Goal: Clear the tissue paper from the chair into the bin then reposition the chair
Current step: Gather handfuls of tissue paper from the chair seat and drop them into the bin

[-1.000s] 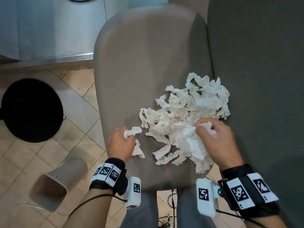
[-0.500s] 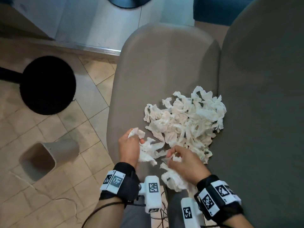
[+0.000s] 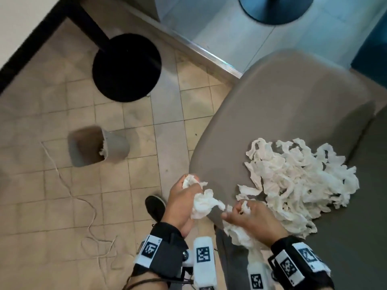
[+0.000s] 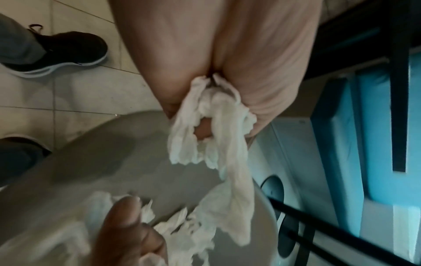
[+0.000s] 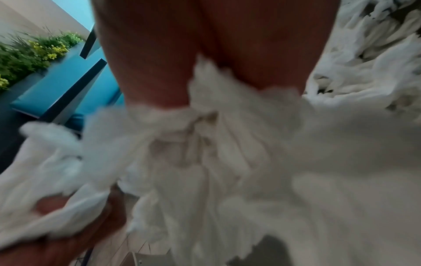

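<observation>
A pile of white tissue paper (image 3: 297, 181) lies on the grey chair seat (image 3: 282, 114), toward its right side. My left hand (image 3: 184, 197) grips a wad of tissue (image 3: 202, 203) at the seat's front-left edge. In the left wrist view that wad of tissue (image 4: 218, 129) hangs from the curled fingers. My right hand (image 3: 249, 218) grips another bunch of tissue (image 3: 238, 235) just off the seat's front edge; this bunch of tissue (image 5: 227, 153) fills the right wrist view. A grey bin (image 3: 94, 146) stands on the floor to the left with a bit of tissue inside.
A black round table base (image 3: 126, 66) with its post stands on the tiled floor beyond the bin. A thin white cord (image 3: 83, 206) trails over the tiles. My shoe (image 3: 155, 207) is beside the chair. The chair's dark backrest (image 3: 372, 216) rises at right.
Both hands have pulled back off the seat's front edge, each with tissue, the right one lifting a bunch from the pile. My view has swung left, bringing the bin closer to centre.
</observation>
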The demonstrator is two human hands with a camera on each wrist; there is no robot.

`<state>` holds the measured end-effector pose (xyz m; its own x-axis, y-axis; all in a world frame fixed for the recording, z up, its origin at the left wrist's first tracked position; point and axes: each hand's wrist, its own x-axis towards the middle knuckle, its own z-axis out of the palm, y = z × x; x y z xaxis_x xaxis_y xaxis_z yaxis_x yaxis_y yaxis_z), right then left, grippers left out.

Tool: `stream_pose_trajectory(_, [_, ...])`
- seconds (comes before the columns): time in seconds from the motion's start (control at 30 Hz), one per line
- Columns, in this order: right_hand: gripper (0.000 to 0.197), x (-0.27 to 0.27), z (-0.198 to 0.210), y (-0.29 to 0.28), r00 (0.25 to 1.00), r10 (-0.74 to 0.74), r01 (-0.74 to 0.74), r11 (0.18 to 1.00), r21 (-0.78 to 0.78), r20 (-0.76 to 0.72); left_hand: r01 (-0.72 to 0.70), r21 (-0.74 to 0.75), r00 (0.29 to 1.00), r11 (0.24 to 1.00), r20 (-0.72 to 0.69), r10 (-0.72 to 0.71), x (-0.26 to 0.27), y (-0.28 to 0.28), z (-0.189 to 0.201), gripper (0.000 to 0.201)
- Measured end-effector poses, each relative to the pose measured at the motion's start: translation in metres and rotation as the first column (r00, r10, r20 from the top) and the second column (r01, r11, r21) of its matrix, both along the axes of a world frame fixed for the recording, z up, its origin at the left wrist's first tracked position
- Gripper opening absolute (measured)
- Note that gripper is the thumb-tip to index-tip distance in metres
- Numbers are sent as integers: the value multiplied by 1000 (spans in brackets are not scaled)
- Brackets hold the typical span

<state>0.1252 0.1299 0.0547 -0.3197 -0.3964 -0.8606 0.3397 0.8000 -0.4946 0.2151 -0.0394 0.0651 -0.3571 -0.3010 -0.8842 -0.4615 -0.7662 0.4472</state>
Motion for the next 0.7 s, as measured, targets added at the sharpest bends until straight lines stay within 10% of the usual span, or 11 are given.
stream_pose_trajectory(0.3, [25, 73, 1, -114, 969, 234, -228, 971, 76, -84, -193, 178, 981, 965, 41, 189, 146, -97, 8, 34])
stream_pose_trajectory(0.7, [23, 236, -2, -338, 884, 391, -414, 910, -38, -258, -368, -158, 920, 916, 78, 383, 312, -238, 14, 24])
